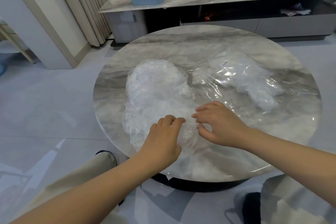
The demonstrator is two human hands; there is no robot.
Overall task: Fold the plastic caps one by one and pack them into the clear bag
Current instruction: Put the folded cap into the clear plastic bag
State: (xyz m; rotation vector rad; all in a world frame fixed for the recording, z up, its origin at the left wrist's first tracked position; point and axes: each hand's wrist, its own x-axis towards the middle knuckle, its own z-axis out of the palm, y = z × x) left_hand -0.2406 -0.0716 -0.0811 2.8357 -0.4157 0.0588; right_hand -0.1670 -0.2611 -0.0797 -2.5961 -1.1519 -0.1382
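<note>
Mid-frame on the round table (pixel 272 151), the left hand (pixel 163 140) and right hand (pixel 221 125) pinch a plastic cap (pixel 189 132) below the heap of caps (pixel 156 85); the clear bag (pixel 243 80) lies at centre right.

Left hand (pixel 163 136) and right hand (pixel 218 123) reach forward, fingers curled.

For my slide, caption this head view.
Both hands, left hand and right hand, work a plastic cap beside the clear bag.
</note>
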